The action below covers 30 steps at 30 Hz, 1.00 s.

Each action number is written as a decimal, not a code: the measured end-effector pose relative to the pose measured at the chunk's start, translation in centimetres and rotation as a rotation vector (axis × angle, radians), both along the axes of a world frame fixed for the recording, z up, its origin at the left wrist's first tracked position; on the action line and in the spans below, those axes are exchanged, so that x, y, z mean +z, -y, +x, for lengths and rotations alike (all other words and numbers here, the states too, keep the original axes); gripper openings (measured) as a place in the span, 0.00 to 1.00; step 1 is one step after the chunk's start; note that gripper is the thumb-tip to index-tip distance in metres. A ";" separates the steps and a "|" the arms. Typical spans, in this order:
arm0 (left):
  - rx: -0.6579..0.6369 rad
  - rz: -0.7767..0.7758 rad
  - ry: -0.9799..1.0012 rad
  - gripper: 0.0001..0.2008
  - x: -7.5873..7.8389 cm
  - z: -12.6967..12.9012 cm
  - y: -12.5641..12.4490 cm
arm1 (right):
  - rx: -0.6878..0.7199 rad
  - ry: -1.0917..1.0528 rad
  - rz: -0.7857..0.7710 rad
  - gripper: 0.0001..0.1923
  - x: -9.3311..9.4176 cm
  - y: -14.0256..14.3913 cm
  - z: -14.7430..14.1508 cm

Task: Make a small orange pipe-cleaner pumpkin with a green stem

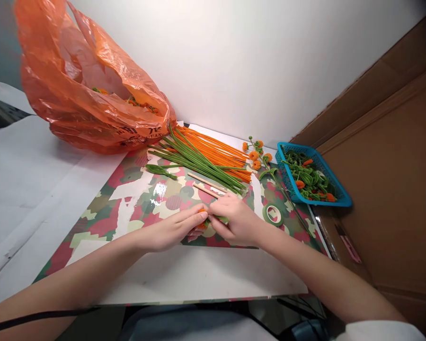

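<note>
My left hand (170,229) and my right hand (236,220) meet over the patterned mat, fingers closed around a small orange and green pipe-cleaner flower (203,222). Fingers cover most of the flower. Just beyond my right hand lie two thin wooden sticks (208,182). Further back, green pipe cleaners (199,161) are spread across a bundle of orange pipe cleaners (213,146). A folded green pipe-cleaner piece (161,171) rests to their left. Right of my right hand is a roll of green tape (272,215).
An orange plastic bag (92,104) with flowers inside stands at the back left. Orange flowers on a long stem (284,189) lie at the right. Beside them a blue basket (341,201) holds green and orange pieces. A pink-handled cutter (348,246) lies by the cardboard wall (394,166).
</note>
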<state>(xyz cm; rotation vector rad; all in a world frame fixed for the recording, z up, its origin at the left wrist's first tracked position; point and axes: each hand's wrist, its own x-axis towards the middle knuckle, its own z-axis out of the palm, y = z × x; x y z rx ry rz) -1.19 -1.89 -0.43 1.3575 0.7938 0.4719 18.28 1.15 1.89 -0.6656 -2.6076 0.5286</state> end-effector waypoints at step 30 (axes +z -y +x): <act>0.053 0.152 -0.052 0.19 0.0 -0.2 0.0 | -0.056 0.096 -0.034 0.06 1.6 0.8 0.4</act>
